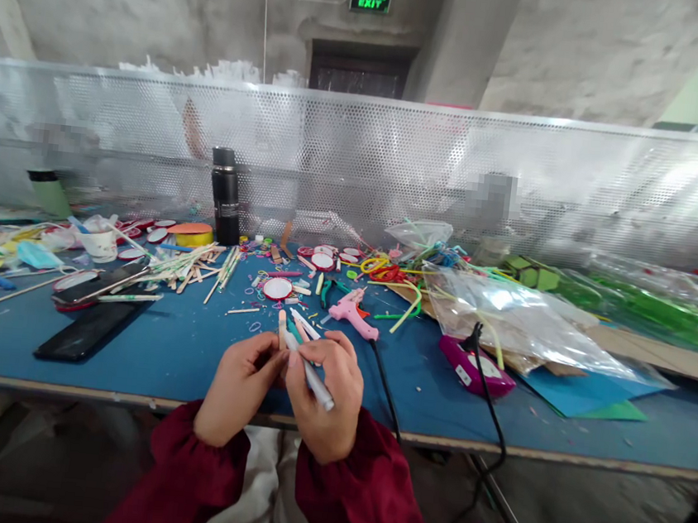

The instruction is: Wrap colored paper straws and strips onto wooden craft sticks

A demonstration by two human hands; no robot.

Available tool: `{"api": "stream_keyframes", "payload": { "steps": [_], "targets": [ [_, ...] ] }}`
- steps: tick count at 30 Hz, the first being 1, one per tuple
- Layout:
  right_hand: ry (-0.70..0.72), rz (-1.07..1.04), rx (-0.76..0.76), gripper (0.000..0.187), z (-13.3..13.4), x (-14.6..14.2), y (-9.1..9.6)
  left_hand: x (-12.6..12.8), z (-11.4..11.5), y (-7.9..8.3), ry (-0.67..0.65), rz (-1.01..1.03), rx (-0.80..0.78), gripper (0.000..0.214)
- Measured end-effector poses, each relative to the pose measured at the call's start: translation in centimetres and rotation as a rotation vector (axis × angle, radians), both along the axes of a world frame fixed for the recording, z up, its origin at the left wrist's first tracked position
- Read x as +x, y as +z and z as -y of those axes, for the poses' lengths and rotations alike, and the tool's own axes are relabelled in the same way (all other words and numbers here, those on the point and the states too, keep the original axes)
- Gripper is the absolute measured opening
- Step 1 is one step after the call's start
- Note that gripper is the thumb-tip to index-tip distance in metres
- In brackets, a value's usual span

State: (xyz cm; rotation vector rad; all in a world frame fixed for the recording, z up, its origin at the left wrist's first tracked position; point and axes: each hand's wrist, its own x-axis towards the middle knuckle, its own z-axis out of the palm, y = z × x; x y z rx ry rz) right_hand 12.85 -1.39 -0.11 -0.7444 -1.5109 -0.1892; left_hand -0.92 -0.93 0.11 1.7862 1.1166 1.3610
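Pinching a wooden stick (pixel 282 329) in my left hand (pixel 239 387); right hand (pixel 326 405) closed round a pen (pixel 318 385). Marking seems begun, not finished; glue gun (pixel 353 312) lies idle.

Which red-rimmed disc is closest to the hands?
The red-rimmed disc just left of the pink glue gun. The other discs lie farther back, on either side of the black bottle.
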Motion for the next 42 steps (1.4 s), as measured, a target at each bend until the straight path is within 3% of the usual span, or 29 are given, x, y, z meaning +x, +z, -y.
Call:
{"api": "stream_keyframes", "payload": {
  "steps": [42],
  "targets": [
    [0.018, 0.008, -0.016, 0.013, -0.08, -0.04, -0.14, -0.04, -0.03, -0.10, -0.015, 0.009, -0.010, 0.028]
  ]
}}
